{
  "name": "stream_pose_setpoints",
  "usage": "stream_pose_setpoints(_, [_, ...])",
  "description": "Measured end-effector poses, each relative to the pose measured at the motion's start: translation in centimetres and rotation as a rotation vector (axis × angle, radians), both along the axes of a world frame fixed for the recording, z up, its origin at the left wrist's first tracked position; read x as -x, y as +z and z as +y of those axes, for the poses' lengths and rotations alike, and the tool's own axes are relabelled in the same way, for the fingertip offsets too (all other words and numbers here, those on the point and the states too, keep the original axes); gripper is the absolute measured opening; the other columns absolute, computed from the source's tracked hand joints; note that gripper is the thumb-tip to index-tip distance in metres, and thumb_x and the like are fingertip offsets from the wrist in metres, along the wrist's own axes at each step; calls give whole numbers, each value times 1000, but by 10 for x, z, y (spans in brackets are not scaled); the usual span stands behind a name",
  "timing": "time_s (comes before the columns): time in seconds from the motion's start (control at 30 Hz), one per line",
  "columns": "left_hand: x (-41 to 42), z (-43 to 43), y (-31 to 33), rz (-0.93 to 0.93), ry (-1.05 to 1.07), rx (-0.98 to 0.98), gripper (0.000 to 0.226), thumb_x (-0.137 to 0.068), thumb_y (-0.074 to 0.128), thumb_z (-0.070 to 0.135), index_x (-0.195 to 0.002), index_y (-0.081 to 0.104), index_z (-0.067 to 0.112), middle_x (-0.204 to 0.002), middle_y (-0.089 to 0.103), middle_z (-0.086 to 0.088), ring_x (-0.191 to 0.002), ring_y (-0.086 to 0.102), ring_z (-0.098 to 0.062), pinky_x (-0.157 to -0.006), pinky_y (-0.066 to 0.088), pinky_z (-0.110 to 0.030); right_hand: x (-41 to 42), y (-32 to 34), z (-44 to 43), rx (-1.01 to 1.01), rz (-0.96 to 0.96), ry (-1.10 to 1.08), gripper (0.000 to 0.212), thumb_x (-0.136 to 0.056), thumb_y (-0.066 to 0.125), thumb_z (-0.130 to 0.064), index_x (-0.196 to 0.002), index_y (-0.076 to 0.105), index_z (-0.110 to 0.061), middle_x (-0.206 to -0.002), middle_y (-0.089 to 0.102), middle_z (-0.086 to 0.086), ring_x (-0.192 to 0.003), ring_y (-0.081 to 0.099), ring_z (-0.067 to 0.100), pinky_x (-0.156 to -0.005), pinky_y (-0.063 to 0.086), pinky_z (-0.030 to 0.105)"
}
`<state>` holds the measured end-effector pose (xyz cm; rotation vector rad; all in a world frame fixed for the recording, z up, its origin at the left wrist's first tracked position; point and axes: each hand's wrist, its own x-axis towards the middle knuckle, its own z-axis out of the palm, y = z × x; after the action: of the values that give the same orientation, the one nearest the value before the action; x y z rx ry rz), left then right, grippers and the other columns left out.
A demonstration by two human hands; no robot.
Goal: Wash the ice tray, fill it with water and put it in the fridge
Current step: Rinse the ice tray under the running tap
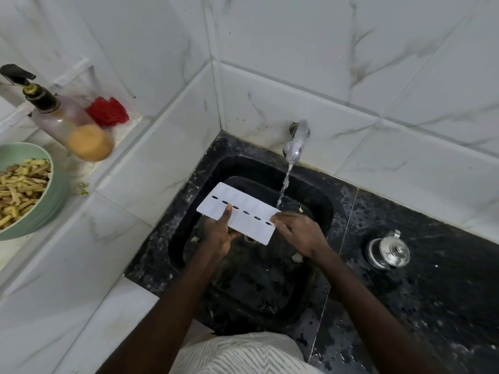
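A flat white ice tray (244,211) with a row of dark oval holes along its middle hangs over the black sink (321,209). My left hand (220,236) grips its near long edge from below, thumb on top. My right hand (298,232) holds the tray's right end. Water runs from the chrome tap (297,141) in a thin stream that lands at the tray's far right corner, just beyond my right fingers.
A small steel kettle (388,251) stands on the wet black counter to the right. On the white tiled ledge at left are a green bowl of yellow food strips (54,184), a pump bottle (67,122) and a red scrubber (108,110).
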<state>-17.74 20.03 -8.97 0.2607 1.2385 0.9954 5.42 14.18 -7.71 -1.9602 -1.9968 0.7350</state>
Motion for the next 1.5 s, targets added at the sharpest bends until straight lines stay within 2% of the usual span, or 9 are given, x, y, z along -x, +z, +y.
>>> stream_pose_setpoints(0.23, [4, 0, -5, 50, -38, 2, 46, -95, 74, 16, -137, 58, 11, -127, 71, -15, -115, 70, -35, -70, 63, -51, 7, -1, -7, -190, 142, -163, 47, -106, 39, -54, -114, 78, -28, -121, 73, -17, -111, 62, 10, -92, 54, 39])
stream_pose_setpoints(0.33, [2, -1, -7, 87, -61, -21, 45, -95, 74, 18, -137, 58, 12, -125, 72, -14, -116, 70, -36, -76, 63, -56, 2, -2, -10, -308, 146, -193, 44, -108, 42, -47, -123, 76, -24, -126, 73, -13, -110, 57, 12, -97, 47, 36])
stream_pose_setpoints(0.53, [-22, -5, 0, 134, -118, -18, 40, -104, 62, 27, -140, 52, 12, -127, 70, -16, -109, 71, -34, -67, 64, -46, -4, 3, -5, 37, 135, 17, 52, -110, 33, -50, -156, 44, -28, -162, 35, -18, -153, 23, 1, -121, 8, 16])
stream_pose_setpoints(0.67, [-33, -5, -2, 153, -150, -39, 32, -107, 55, 23, -136, 55, 11, -122, 73, -17, -100, 74, -31, -61, 62, -38, -4, 9, 9, 108, 101, 97, 60, -110, 28, -55, -163, 26, -28, -169, 20, -15, -157, 8, 0, -130, 7, 30])
stream_pose_setpoints(0.8, [-26, 5, -3, 178, -62, -57, 27, -108, 51, 16, -134, 57, 9, -121, 73, -15, -95, 74, -24, -72, 62, -38, -17, 16, 0, 174, 118, 168, 61, -109, 27, -57, -164, 17, -34, -169, 11, -22, -155, 4, -6, -127, 0, 20])
stream_pose_setpoints(1.03, [-40, -4, -2, 143, -244, -46, 30, -109, 50, 25, -134, 57, 9, -112, 76, -8, -92, 76, -22, -58, 60, -34, -25, 8, 12, 251, 80, 165, 77, -99, 16, -78, -164, 2, -40, -171, 3, -19, -157, 2, -1, -131, 8, 41])
stream_pose_setpoints(1.2, [-42, -4, -2, 144, -271, -135, 32, -109, 50, 28, -135, 58, 10, -114, 78, -9, -103, 76, -32, -68, 62, -40, -28, 11, 15, 268, 28, 223, 75, -102, 19, -74, -163, -6, -39, -171, -4, -19, -158, 0, 1, -131, 9, 42])
stream_pose_setpoints(1.33, [-39, -4, 3, 185, -290, -118, 32, -109, 51, 28, -136, 56, 11, -106, 80, -1, -94, 78, -22, -64, 61, -38, -29, 12, 15, 295, -11, 240, 75, -101, 18, -76, -163, -6, -41, -171, -3, -21, -158, 1, 2, -130, 11, 44])
stream_pose_setpoints(1.5, [-49, -22, 10, 80, -489, -173, 40, -108, 53, 36, -140, 56, 13, -122, 75, -11, -111, 73, -33, -91, 59, -59, -13, 11, 50, 280, -63, 126, 80, -102, 18, -72, -165, -7, -29, -173, -1, -6, -160, 1, 13, -130, 15, 47])
